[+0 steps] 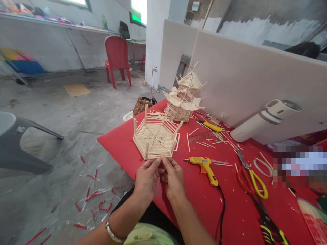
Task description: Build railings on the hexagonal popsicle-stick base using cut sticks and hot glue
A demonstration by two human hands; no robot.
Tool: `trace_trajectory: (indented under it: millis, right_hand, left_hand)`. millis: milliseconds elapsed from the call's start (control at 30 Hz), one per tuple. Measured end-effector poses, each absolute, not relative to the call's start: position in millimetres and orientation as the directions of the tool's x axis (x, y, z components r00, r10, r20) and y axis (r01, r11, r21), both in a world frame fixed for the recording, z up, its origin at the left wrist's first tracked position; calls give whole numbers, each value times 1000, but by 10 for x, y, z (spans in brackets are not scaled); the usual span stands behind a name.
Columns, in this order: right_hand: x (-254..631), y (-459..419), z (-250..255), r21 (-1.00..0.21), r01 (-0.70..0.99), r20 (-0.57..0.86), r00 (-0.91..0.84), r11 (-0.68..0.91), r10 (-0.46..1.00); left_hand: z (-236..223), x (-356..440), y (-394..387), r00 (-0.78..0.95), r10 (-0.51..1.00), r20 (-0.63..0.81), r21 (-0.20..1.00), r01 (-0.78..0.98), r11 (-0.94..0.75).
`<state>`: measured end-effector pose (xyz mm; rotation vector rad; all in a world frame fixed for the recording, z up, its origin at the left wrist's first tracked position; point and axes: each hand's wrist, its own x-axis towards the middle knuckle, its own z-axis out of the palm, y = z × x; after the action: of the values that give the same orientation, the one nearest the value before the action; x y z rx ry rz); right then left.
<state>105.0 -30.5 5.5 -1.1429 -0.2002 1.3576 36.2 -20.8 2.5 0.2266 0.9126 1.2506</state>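
A hexagonal platform of pale wooden sticks (154, 136), with several upright posts at its corners, rests on the red table. At its near edge my left hand (148, 175) and my right hand (172, 175) meet, thumbs and fingertips pinched on the rim. Some of their fingers are hidden beneath. A yellow glue gun (203, 166) lies just right of my right hand, its nozzle toward the platform. Behind the platform stands a small tiered stick pagoda (185, 97), with loose wooden sticks (160, 116) scattered beside it.
On the red table (204, 211) lie a yellow cutter (209, 126), a clear ruler (201, 136), red-and-yellow scissors (246, 173) and black-and-yellow pliers (267, 217). A white flask (263, 122) leans at the back right, near a board (255, 71). Grey stool legs (28, 143) stand left.
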Motion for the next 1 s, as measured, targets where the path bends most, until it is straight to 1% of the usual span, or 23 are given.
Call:
trace_trajectory:
  millis: [167, 333, 533, 633, 800, 1000]
  right_hand:
    - [1075, -304, 48, -710, -671, -491, 256, -213, 833]
    - [1111, -340, 46, -707, -660, -519, 242, -253, 820]
    - [1127, -409, -7, -699, -655, -552, 238, -287, 800]
    - [1132, -428, -20, -698, -639, -562, 212, -322, 799]
    - [1157, -458, -41, -707, -604, -572, 183, -367, 800]
    - [1153, -474, -61, -679, -621, -617, 195, -391, 763]
  left_hand:
    - [6, 354, -204, 46, 889, -455, 611, -711, 349]
    - [12, 328, -210, 68, 867, -493, 602, -694, 396]
    - [19, 239, -290, 177, 827, -533, 587, -626, 513]
    - [12, 188, -299, 193, 807, -557, 591, -591, 549]
    - [4, 136, -250, 280, 798, -534, 595, -546, 590]
    - [-26, 88, -241, 279, 786, -551, 614, -502, 609]
